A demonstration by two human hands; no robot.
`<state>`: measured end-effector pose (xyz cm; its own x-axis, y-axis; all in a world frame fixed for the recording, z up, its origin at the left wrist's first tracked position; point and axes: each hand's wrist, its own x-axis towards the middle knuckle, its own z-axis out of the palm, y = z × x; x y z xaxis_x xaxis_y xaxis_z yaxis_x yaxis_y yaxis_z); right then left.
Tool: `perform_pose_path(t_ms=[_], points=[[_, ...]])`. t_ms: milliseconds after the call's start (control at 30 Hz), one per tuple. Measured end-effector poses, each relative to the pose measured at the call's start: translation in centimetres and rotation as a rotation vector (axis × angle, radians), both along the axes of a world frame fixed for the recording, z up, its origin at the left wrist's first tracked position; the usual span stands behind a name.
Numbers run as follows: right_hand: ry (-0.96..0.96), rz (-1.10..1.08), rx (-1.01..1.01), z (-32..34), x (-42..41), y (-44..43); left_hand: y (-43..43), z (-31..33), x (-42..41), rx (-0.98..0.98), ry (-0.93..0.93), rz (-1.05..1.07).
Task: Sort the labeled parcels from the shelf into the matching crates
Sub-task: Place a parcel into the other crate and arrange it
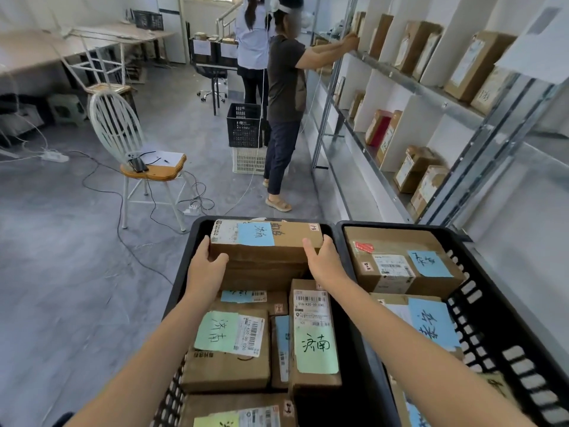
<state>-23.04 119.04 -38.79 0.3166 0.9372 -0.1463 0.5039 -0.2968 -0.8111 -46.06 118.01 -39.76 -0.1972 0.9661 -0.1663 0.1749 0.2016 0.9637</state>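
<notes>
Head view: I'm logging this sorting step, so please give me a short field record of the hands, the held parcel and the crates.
parcel: brown carton with a blue handwritten note, over other cartons at the far end of the left crate
left hand: grips the parcel's left end
right hand: grips the parcel's right end
right crate: black, beside the left crate, holds blue-noted cartons
shelf: on the right, more cartons in compartments
another person: reaching into the shelf
</notes>
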Motion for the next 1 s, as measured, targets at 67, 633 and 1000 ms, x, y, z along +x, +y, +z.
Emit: perform_pose_path(t_ms=[67, 633, 1000], points=[[-0.081, 0.038, 0.069, 1.6, 0.4, -0.2, -0.1, 1.5, 0.0, 0.076, 0.13, 0.009], [-0.693, 0.062, 0.364, 18.0, 15.3, -14.0, -5.8, 15.4, 17.2, 0.674, 0.513, -0.631], [-0.923, -0.331, 0.296, 26.1, 30.0, -31.8, -18.1, 24.0, 38.0, 1.05, 0.499, -1.002]])
